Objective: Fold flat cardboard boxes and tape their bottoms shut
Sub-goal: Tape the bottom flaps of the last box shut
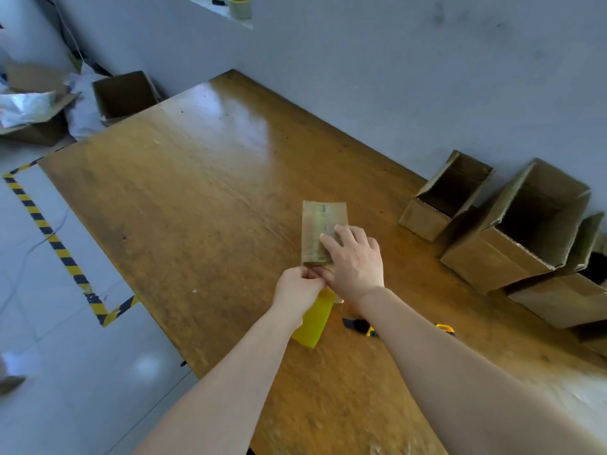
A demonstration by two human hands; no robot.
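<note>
A small cardboard box (317, 224) stands on the wooden table (184, 205) with its taped bottom facing up; a strip of tape runs along its middle seam. My right hand (353, 261) lies flat on the near part of that bottom, fingers straight, pressing down. My left hand (297, 290) is at the box's near edge with its fingers curled, pinching what looks like the tape end there. A yellow tape roll (315, 318) lies just under my hands, partly hidden by my left wrist.
Several folded open boxes (512, 244) stand along the wall at the right. A black-and-yellow cutter (359, 326) lies on the table under my right forearm. An open box (123, 95) and cardboard scraps sit on the floor at the far left.
</note>
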